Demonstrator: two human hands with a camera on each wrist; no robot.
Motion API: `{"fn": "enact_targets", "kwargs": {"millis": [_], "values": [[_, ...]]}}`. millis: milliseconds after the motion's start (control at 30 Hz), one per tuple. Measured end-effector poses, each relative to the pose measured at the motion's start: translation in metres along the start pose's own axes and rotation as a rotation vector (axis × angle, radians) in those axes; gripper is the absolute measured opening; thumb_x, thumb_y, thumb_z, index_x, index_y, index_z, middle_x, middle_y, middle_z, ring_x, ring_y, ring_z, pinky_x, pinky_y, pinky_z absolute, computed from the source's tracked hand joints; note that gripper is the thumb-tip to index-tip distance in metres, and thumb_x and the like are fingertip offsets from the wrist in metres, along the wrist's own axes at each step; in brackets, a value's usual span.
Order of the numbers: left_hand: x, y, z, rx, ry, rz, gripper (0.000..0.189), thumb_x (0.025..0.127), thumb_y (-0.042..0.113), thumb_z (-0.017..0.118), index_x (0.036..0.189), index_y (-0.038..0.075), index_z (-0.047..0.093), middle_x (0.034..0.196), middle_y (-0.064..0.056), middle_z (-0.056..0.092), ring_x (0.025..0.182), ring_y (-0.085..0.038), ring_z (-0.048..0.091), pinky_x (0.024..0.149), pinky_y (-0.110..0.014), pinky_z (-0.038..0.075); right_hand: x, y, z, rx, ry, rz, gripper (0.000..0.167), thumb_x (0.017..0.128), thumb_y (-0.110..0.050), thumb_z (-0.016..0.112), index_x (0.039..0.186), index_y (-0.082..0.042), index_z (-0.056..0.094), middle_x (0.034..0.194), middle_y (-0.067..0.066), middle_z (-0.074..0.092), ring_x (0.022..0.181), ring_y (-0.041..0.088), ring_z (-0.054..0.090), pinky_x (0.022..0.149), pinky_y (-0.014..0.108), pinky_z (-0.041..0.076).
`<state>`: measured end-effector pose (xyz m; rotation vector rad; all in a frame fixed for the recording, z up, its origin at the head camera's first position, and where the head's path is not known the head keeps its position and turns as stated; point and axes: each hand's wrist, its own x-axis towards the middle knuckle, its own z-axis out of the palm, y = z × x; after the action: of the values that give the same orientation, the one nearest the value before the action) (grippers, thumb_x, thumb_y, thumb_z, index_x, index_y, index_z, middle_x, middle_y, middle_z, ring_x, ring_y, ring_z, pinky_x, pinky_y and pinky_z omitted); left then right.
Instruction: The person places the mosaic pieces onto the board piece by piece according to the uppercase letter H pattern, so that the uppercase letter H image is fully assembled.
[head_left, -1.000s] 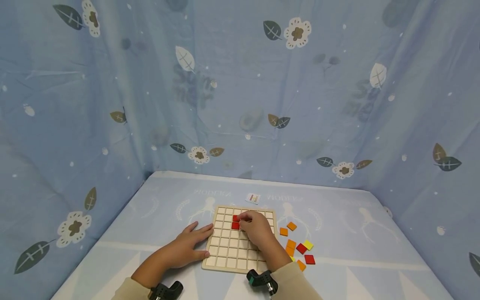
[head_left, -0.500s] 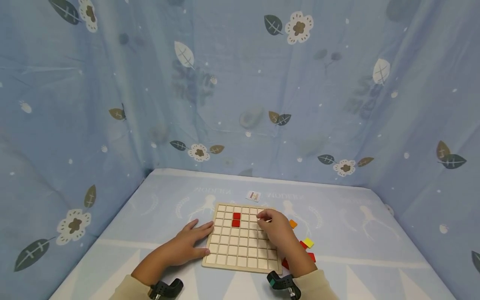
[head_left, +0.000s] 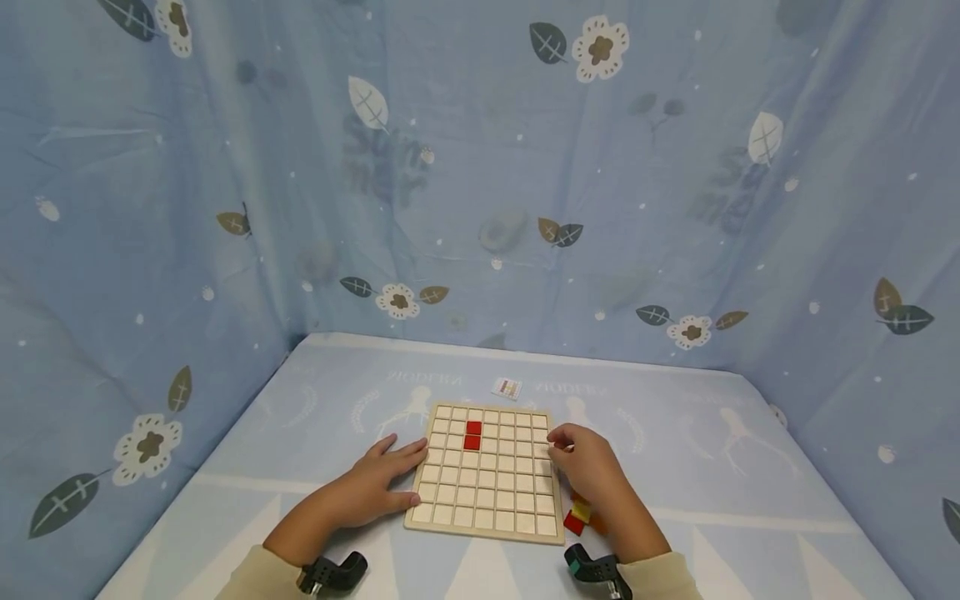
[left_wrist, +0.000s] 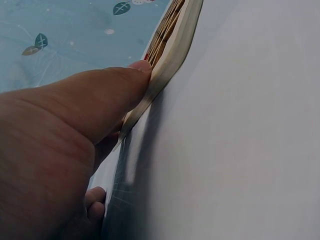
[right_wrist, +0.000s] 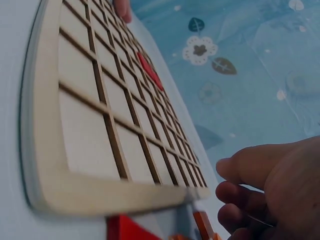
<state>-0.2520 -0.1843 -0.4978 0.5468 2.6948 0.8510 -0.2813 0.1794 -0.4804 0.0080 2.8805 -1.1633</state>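
A wooden grid board (head_left: 486, 498) lies flat on the table. Two red square tiles (head_left: 472, 435) sit one behind the other in its upper-left cells. Fingers spread, my left hand (head_left: 373, 490) rests against the board's left edge; the left wrist view has its thumb (left_wrist: 117, 87) on the rim. Over by the right edge is my right hand (head_left: 588, 462), fingers loosely bent, with no tile visible between them. Beneath and beside that wrist are a yellow tile (head_left: 581, 511), a red tile (head_left: 574, 523) and orange tiles (right_wrist: 202, 224), partly hidden by the arm.
A small printed card (head_left: 507, 388) lies behind the board. The pale patterned tabletop (head_left: 720, 483) reaches back to a blue floral curtain (head_left: 480, 167), which encloses the far side and both flanks.
My right hand has left the red tiles and moved right across the board to its right edge. Both red tiles stay in their cells. The left hand has stayed put.
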Motion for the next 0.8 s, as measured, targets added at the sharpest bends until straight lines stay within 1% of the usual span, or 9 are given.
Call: {"fn": "enact_targets", "kwargs": {"millis": [67,167,400,500,667,733,800], "values": [[0.000,0.001,-0.001,0.009,0.005,0.002,0.081,0.095,0.045,0.076,0.164,0.023,0.039,0.173,0.006,0.028,0.161,-0.047,0.003,0.118,-0.079,0.015,-0.002,0.004,-0.006,-0.022,0.000,0.012,0.019,0.100,-0.019,0.072,0.119,-0.014,0.073,0.109,0.000,0.069,0.094,0.019,0.062,0.079,0.036,0.058],[0.000,0.002,-0.001,0.015,0.010,0.005,0.081,0.095,0.045,0.076,0.164,0.022,0.039,0.173,0.006,0.028,0.161,-0.047,0.003,0.118,-0.079,0.016,-0.005,0.009,-0.016,-0.054,-0.013,0.018,0.020,0.098,-0.017,0.074,0.118,-0.014,0.073,0.110,0.002,0.070,0.091,0.020,0.062,0.078,0.036,0.059],[-0.003,0.000,0.002,-0.004,0.001,-0.019,0.081,0.094,0.043,0.077,0.163,0.022,0.040,0.173,0.007,0.029,0.161,-0.047,0.003,0.118,-0.079,0.016,-0.012,0.025,-0.036,-0.105,-0.106,0.066,0.023,0.096,-0.017,0.077,0.119,-0.016,0.073,0.120,0.003,0.069,0.090,0.018,0.062,0.076,0.037,0.060],[-0.005,-0.002,0.003,-0.010,-0.003,-0.020,0.080,0.095,0.042,0.077,0.163,0.022,0.040,0.173,0.007,0.028,0.161,-0.047,0.003,0.118,-0.080,0.016,-0.015,0.033,-0.040,-0.134,-0.128,0.091,0.025,0.095,-0.018,0.079,0.119,-0.017,0.073,0.118,0.002,0.070,0.087,0.018,0.061,0.074,0.037,0.060],[-0.003,-0.003,0.002,-0.019,-0.003,-0.001,0.080,0.096,0.042,0.076,0.164,0.022,0.039,0.173,0.006,0.028,0.161,-0.048,0.002,0.117,-0.081,0.016,-0.021,0.044,-0.048,-0.166,-0.143,0.086,0.027,0.091,-0.016,0.081,0.117,-0.017,0.072,0.111,0.001,0.070,0.093,0.020,0.061,0.085,0.044,0.060],[-0.001,-0.003,0.002,-0.015,-0.004,0.002,0.081,0.095,0.044,0.076,0.164,0.022,0.039,0.173,0.007,0.028,0.161,-0.048,0.002,0.117,-0.080,0.016,-0.023,0.047,-0.051,-0.183,-0.146,0.077,0.028,0.089,-0.015,0.083,0.115,-0.017,0.071,0.110,0.002,0.069,0.096,0.021,0.061,0.090,0.049,0.058],[0.001,-0.003,0.002,-0.015,-0.004,0.007,0.081,0.096,0.044,0.076,0.164,0.022,0.039,0.173,0.007,0.028,0.161,-0.048,0.002,0.117,-0.080,0.016,-0.024,0.050,-0.053,-0.199,-0.148,0.071,0.030,0.088,-0.018,0.084,0.114,-0.017,0.072,0.110,0.003,0.067,0.096,0.022,0.060,0.092,0.051,0.057]]}}
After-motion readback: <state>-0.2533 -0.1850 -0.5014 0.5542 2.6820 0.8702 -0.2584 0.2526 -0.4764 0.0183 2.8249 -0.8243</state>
